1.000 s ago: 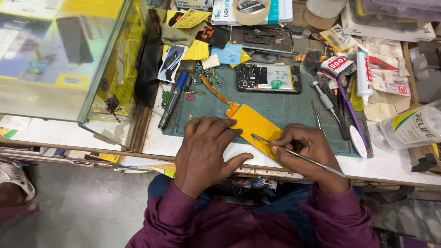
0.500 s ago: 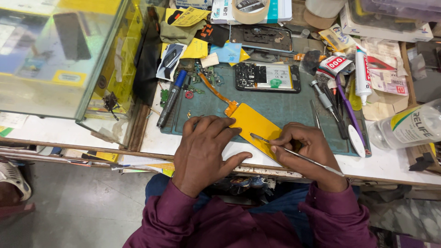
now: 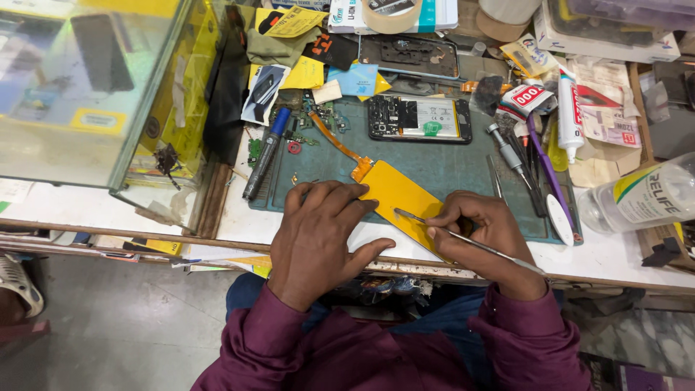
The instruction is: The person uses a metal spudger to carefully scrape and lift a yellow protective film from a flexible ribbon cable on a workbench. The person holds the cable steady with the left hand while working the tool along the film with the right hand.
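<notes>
Hands: left (image 3: 322, 232) flat on yellow panel (image 3: 398, 194), right (image 3: 485, 232) pinching metal tool (image 3: 463, 239); clear bottle (image 3: 641, 199) far rt.

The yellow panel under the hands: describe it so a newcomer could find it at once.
Start at the green work mat on the bench. At its near edge, the left hand presses flat a yellow panel, where the right hand works a thin metal tool. Only it trails an orange ribbon cable.

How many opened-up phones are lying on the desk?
2. One opened black phone with its battery showing lies on the green mat. One dark phone frame without parts lies just behind it. More may hide under the clutter.
</notes>
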`<move>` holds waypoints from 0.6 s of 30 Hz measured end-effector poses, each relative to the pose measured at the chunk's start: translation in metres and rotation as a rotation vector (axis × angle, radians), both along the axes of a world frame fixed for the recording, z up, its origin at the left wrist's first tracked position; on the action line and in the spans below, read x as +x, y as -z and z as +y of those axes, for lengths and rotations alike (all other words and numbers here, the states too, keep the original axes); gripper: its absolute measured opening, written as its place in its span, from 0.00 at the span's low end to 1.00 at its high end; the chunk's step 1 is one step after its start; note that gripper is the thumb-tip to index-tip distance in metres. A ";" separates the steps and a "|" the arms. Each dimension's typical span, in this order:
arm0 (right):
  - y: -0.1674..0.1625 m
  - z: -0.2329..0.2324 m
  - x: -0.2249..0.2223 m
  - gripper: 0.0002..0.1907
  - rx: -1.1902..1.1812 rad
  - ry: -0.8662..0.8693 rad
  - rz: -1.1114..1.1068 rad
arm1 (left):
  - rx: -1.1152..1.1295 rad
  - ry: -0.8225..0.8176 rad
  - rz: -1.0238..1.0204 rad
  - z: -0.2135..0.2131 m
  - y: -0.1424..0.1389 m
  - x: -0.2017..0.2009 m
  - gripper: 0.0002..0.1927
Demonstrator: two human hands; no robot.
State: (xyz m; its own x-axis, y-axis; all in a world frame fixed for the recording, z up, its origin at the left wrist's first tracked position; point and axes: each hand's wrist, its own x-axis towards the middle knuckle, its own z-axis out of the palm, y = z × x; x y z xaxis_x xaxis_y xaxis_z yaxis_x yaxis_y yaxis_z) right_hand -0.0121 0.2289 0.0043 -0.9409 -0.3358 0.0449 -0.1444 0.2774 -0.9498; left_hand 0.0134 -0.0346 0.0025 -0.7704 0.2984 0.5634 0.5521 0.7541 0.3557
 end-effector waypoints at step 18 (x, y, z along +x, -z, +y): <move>-0.006 0.000 0.002 0.06 -0.056 -0.011 -0.012 | -0.013 -0.004 -0.011 0.003 0.001 0.000 0.27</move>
